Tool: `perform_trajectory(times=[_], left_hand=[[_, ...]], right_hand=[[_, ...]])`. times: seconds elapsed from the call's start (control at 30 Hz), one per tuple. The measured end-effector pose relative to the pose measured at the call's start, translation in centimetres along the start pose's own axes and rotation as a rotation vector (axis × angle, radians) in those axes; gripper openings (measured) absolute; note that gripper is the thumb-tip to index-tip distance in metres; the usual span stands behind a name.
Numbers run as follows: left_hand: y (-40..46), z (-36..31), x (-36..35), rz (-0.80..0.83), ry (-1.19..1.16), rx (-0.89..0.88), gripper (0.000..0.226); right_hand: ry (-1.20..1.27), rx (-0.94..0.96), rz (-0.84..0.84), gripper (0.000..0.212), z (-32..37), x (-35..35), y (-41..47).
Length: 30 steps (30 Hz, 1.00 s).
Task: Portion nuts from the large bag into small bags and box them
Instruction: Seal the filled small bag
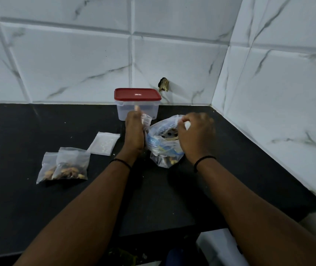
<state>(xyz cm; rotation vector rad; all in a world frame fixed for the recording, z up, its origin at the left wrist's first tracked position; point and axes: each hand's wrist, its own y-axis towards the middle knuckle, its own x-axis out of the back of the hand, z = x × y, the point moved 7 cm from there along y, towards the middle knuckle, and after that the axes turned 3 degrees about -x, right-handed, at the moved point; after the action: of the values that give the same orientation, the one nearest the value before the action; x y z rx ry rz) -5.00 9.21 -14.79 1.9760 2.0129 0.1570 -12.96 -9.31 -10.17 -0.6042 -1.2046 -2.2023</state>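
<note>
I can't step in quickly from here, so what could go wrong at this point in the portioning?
1. The large bag stands open on the counter, held only at its rim by the right hand; a tug could tip it and spill nuts.
2. The left hand grips a small bag beside that opening; its mouth looks crumpled, so nuts may miss it.
3. The box has its red lid on, so boxing needs a free hand.

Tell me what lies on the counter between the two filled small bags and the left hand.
In the head view, a flat stack of empty small bags lies between the filled small bags and the left hand.
</note>
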Motion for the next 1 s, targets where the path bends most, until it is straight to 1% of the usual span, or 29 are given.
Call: perform_trajectory(times=[0.03, 0.1, 0.17, 0.2, 0.27, 0.33, 0.4, 0.47, 0.57, 0.63, 0.77, 0.9, 1.0], left_hand=[[0.0, -0.1, 0.3, -0.043, -0.041, 0.02, 0.064], [-0.1, -0.7, 0.6, -0.109, -0.12, 0.046, 0.044], [-0.3, -1.7, 0.8, -0.152, -0.123, -0.003, 0.031], [-0.3, -2.2, 1.0, -0.155, -0.074, -0.037, 0.028], [-0.2, -2.8, 1.8, -0.139, 0.037, -0.077, 0.022], [-0.2, -3.1, 2.9, -0.127, 0.097, -0.093, 0.016], [-0.2, -3.7, 4.3, -0.13, 0.064, -0.119, 0.011], [0.1, -4.4, 5.8, -0.123, 0.032, -0.146, 0.011], [0.7, -5.0, 7.8, -0.116, 0.01, -0.156, 0.01], [1.0, -4.9, 9.1, -0.131, 0.014, -0.177, 0.009], [1.8, -4.0, 10.0, -0.117, 0.021, -0.174, 0.005], [3.0, -3.3, 10.3, -0.121, -0.006, -0.177, 0.005], [3.4, -2.4, 10.4, -0.083, -0.043, -0.134, 0.009]], right_hand=[[0.179, 0.055, -0.015, 0.018, 1.6, 0.7, -0.6], [0.488, 0.031, 0.071, 0.024, 3.9, 0.5, -1.7], [0.63, 0.008, 0.161, 0.03, 5.8, -0.5, -2.9], [0.671, 0.005, 0.197, 0.033, 6.4, -1.3, -3.4], [0.732, -0.004, 0.22, 0.031, 7.4, -2.6, -4.0], [0.733, -0.028, 0.179, 0.019, 8.0, -3.5, -4.2], [0.706, -0.041, 0.138, 0.011, 8.7, -3.9, -4.3], [0.758, -0.07, 0.147, 0.007, 9.9, -4.4, -4.0], [0.879, -0.181, 0.193, 0.007, 11.3, -6.0, -3.1], [0.935, -0.222, 0.236, 0.007, 11.7, -7.6, -2.9], [0.955, -0.203, 0.28, 0.01, 11.3, -10.3, -2.7], [0.997, -0.184, 0.306, 0.007, 11.4, -11.9, -1.7], [1.055, -0.206, 0.361, 0.01, 11.3, -12.7, -1.7]])
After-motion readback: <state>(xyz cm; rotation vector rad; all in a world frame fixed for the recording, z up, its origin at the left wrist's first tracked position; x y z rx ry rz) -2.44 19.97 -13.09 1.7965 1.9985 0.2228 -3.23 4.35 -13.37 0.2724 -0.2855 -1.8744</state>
